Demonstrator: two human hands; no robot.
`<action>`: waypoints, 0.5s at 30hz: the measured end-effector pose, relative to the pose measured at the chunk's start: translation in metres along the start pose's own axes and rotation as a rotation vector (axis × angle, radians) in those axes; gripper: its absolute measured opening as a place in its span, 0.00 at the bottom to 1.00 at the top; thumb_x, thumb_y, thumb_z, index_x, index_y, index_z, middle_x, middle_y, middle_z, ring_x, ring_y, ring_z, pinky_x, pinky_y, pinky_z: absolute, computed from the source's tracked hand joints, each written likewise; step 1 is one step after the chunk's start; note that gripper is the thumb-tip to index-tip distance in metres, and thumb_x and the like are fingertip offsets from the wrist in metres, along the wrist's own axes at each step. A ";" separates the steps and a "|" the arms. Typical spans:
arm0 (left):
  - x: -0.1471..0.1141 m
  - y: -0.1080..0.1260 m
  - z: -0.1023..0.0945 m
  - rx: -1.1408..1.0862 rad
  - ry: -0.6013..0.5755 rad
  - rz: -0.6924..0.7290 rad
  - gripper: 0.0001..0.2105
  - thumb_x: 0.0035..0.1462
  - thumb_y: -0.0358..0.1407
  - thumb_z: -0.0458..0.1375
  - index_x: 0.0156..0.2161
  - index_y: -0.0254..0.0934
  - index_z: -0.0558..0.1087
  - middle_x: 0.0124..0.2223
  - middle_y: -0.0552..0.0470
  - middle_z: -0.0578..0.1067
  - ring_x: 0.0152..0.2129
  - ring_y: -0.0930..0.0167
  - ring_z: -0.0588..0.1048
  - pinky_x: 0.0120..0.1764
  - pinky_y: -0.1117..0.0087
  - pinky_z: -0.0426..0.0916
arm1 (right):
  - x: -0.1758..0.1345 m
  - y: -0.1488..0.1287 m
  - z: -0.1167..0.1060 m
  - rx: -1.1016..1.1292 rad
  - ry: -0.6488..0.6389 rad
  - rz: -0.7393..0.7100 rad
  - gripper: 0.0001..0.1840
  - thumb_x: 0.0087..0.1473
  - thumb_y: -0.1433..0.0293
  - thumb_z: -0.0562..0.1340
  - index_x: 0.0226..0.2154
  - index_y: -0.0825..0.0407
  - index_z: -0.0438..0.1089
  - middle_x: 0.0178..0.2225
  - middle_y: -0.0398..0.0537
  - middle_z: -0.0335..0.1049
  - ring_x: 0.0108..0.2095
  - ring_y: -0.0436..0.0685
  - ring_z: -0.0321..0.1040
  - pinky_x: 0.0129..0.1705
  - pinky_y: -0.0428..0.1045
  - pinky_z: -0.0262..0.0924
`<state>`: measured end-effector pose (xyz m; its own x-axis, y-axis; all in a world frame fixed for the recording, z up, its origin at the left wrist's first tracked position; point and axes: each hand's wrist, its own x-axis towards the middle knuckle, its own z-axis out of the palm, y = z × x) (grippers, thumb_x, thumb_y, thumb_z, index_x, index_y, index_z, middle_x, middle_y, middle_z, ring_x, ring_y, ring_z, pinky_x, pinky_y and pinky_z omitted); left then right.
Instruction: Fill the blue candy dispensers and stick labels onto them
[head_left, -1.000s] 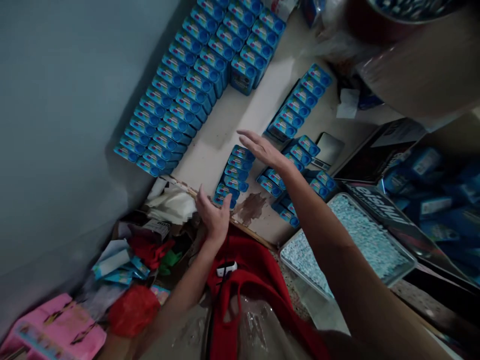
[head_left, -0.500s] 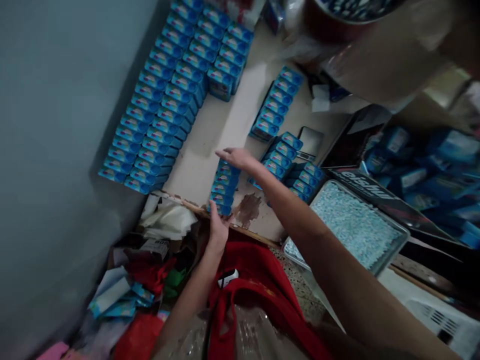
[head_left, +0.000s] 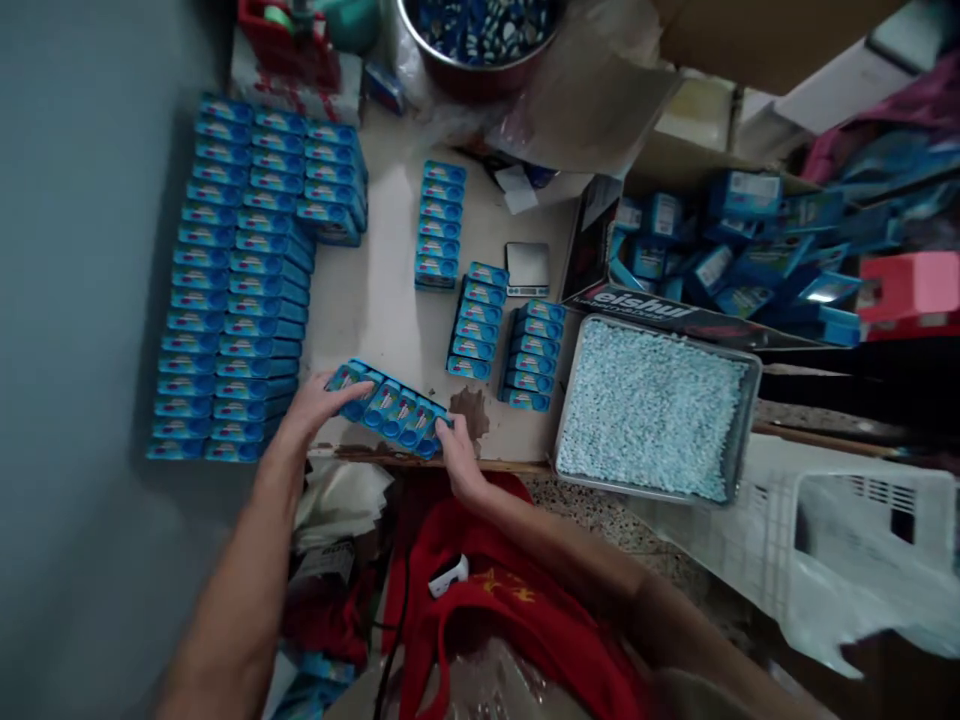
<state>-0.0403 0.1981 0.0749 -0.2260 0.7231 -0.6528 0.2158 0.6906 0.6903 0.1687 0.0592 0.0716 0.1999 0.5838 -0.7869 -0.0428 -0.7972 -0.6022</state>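
A row of several small blue boxes (head_left: 394,408) is squeezed end to end between my two hands, slanting down to the right near the table's front edge. My left hand (head_left: 322,402) grips the left end, thumb over the top. At the right end, my right hand (head_left: 459,447) presses with its fingers. Whether the row is lifted or touches the table I cannot tell. Left of my left hand stands a large block of matching blue boxes (head_left: 255,300) in tight columns. Shorter rows of the boxes (head_left: 440,225) stand further back and to the right.
A small scale (head_left: 528,268) lies behind the short rows. On the right are a tray of pale blue granules (head_left: 652,410) and a black carton (head_left: 675,310) filled with blue packets. A metal bowl (head_left: 480,60) stands at the back, a wall (head_left: 75,250) at the left.
The row of boxes between my hands has turned from steep to nearly crosswise. My left hand now holds its left end, my right hand its right end. The camera view has rotated.
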 end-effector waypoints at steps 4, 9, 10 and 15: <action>0.040 0.042 0.029 0.397 -0.301 0.016 0.17 0.42 0.43 0.77 0.31 0.37 0.76 0.28 0.53 0.78 0.35 0.60 0.79 0.45 0.58 0.78 | -0.008 0.030 0.000 0.236 -0.211 0.104 0.20 0.57 0.50 0.64 0.46 0.42 0.65 0.39 0.42 0.75 0.42 0.58 0.74 0.41 0.52 0.70; -0.022 0.041 0.067 0.283 0.041 0.378 0.33 0.31 0.45 0.80 0.44 0.39 0.75 0.50 0.43 0.78 0.59 0.51 0.70 0.66 0.51 0.62 | 0.012 -0.043 -0.086 -0.217 -0.204 -0.365 0.16 0.58 0.52 0.63 0.36 0.46 0.73 0.33 0.44 0.77 0.37 0.59 0.73 0.45 0.54 0.68; -0.043 0.034 0.083 0.167 0.113 0.383 0.33 0.36 0.47 0.78 0.48 0.40 0.74 0.52 0.43 0.77 0.59 0.53 0.70 0.66 0.53 0.63 | 0.026 -0.073 -0.107 -0.268 -0.063 -0.486 0.17 0.61 0.52 0.60 0.38 0.47 0.75 0.35 0.46 0.77 0.37 0.59 0.73 0.46 0.54 0.68; -0.096 -0.003 0.192 -0.467 -0.098 -0.232 0.33 0.50 0.59 0.69 0.54 0.41 0.69 0.42 0.48 0.76 0.40 0.65 0.79 0.47 0.61 0.75 | 0.140 -0.218 -0.154 -0.732 0.101 -0.680 0.27 0.70 0.53 0.49 0.49 0.53 0.75 0.47 0.54 0.78 0.49 0.60 0.72 0.55 0.53 0.64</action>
<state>0.1634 0.1295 0.0756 -0.1225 0.5656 -0.8155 -0.2807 0.7684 0.5751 0.3571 0.2909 0.1135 0.0422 0.9617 -0.2708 0.7172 -0.2179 -0.6620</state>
